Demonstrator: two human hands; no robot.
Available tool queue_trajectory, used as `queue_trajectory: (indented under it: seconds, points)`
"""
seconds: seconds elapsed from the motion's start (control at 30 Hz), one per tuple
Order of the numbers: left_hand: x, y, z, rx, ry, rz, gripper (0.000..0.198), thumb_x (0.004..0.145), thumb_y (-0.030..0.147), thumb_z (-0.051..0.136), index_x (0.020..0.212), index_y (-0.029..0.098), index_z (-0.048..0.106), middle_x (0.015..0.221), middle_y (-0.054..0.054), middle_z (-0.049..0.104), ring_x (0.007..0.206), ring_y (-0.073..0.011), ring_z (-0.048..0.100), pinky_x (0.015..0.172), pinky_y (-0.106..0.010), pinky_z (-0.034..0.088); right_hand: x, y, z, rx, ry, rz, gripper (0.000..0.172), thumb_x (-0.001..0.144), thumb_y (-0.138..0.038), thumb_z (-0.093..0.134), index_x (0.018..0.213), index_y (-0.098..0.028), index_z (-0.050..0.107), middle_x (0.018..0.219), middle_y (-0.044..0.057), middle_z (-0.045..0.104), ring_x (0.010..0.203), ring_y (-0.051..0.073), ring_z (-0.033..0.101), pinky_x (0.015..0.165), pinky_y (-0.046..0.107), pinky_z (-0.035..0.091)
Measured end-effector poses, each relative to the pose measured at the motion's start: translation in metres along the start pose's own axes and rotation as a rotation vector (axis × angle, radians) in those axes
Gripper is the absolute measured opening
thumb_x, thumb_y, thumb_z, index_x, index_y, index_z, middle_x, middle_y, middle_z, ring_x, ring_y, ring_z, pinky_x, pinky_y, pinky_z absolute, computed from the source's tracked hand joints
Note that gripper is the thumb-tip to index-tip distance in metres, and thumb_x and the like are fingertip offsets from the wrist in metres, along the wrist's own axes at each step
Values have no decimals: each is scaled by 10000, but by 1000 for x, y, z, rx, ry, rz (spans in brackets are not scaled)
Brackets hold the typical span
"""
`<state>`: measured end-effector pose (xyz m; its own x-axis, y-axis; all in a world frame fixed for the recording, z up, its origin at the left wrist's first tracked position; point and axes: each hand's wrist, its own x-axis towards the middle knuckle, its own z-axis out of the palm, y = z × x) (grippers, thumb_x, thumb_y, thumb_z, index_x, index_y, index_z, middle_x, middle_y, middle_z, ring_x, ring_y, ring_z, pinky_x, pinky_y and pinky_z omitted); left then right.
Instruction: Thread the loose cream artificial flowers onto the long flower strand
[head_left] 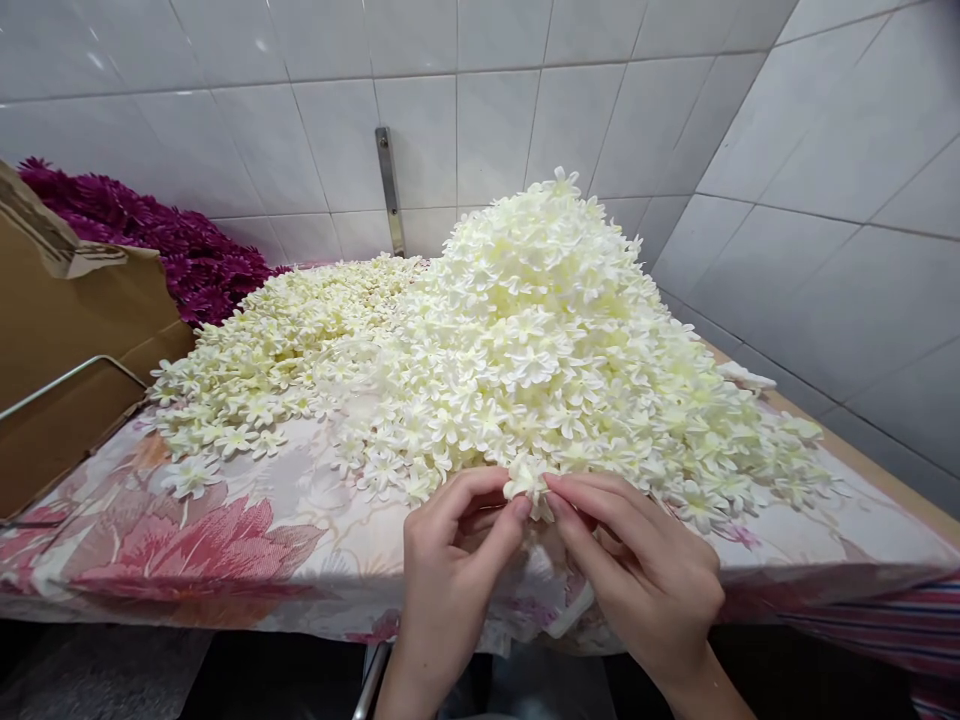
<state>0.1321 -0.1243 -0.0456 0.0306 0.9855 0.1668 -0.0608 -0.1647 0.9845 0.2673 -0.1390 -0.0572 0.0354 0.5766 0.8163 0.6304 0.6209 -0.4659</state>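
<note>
Between my two hands, near the table's front edge, is a small cream-white artificial flower (pixel 527 482). My left hand (pixel 461 560) pinches its left side between thumb and forefinger. From the right, my right hand (pixel 637 565) grips its other side, also with thumb and forefinger. The remaining fingers of both hands curl underneath and are partly hidden. Just behind the hands rises a tall heap of similar white flowers (pixel 555 330). A lower, more yellowish spread of flowers (pixel 315 310) extends to the left of the heap.
A cardboard box (pixel 90 340) with a metal wire (pixel 67 385) stands at the left. Behind it lie purple flowers (pixel 172 235). A floral cloth (pixel 300 540) covers the table. The tiled wall (pixel 495 120) carries a metal strip (pixel 389 190). Striped fabric (pixel 885 625) hangs at the lower right.
</note>
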Motion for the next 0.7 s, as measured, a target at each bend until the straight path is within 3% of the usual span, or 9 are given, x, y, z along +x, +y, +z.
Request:
queue_trajectory:
  seconds: [0.1,0.27,0.43,0.7]
  points:
    - [-1,2,4,-58,63,-32,85,699,236,716,754,182,683,725,13,665,668,-104,636,612,-140,534,0,0,1,2,38,30,151,832,-52,601,892,-188,622,795,17,649,667,123,603,566,207,498]
    - [-1,6,3,-96,47,-71,145,658,233,747,764,168,674,737,0,674,685,-131,660,627,-170,560,6,-3,-3,106,-58,133,93,842,-95,601,813,-183,595,726,-4,613,555,87,526,487,186,446]
    - [2,3,-3,-49,-45,-56,139,712,257,717,796,159,665,744,-17,679,696,-149,674,611,-183,571,10,-6,-8,176,-162,199,95,886,-141,549,903,-196,625,832,16,637,679,113,589,548,185,466]
    - [-1,1,-2,-122,-23,-57,140,681,226,744,791,171,678,757,2,665,669,-110,641,608,-146,542,11,-6,-6,132,-155,192,129,861,-107,572,941,-206,589,867,-2,583,619,79,506,523,182,425]
